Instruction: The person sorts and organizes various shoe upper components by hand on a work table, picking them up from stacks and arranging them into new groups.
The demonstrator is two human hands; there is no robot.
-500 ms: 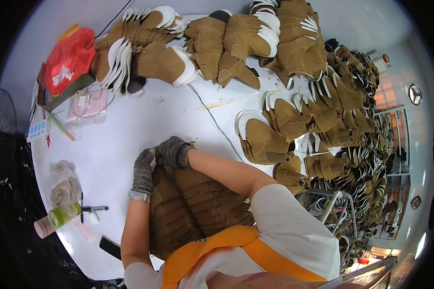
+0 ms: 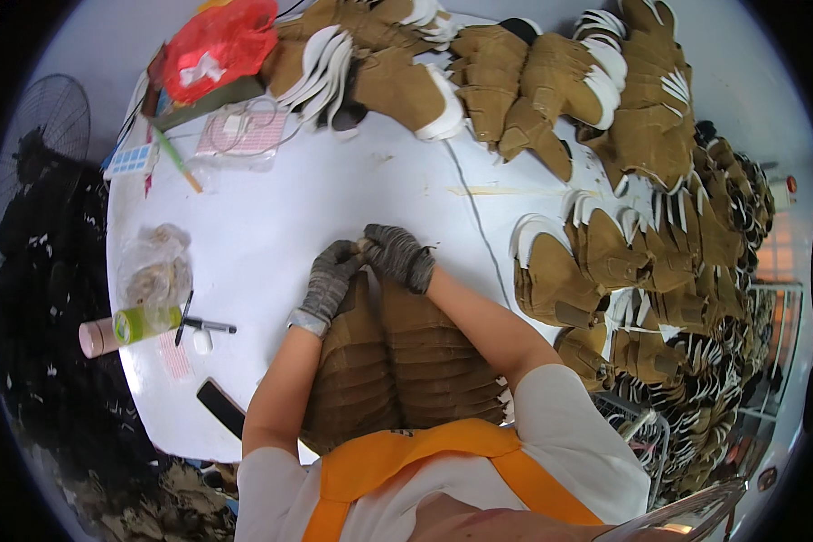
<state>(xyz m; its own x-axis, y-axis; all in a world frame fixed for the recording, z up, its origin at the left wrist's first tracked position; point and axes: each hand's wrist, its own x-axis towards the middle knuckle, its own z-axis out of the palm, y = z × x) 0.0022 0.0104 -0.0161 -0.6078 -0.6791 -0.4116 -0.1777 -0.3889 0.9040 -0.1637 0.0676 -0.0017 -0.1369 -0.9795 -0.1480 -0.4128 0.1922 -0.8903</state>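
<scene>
Long rows of brown shoe uppers [image 2: 435,361] lie overlapped in two columns on the white table, right against my body. At their far end my left hand [image 2: 331,274], in a grey knit glove, is closed with its fingertips pinched. My right hand [image 2: 397,256], gloved alike, meets it from the right, its fingers curled and closed. A small tan bit shows between the fingertips of both hands; whether it is part of an upper I cannot tell. The left column's tip rises to just below my left fingers.
More brown uppers with white edges [image 2: 551,271] are piled right and along the back. On the left lie a plastic bag [image 2: 156,266], a green roll [image 2: 144,322], a pink cylinder [image 2: 98,338], black pens [image 2: 210,326] and a phone [image 2: 219,406]. A red bag [image 2: 221,54] sits in a box.
The whole view has shifted, so the table sits farther right and higher. My hands remain together at the far end of the uppers, with the fingertips now more plainly pinched against each other.
</scene>
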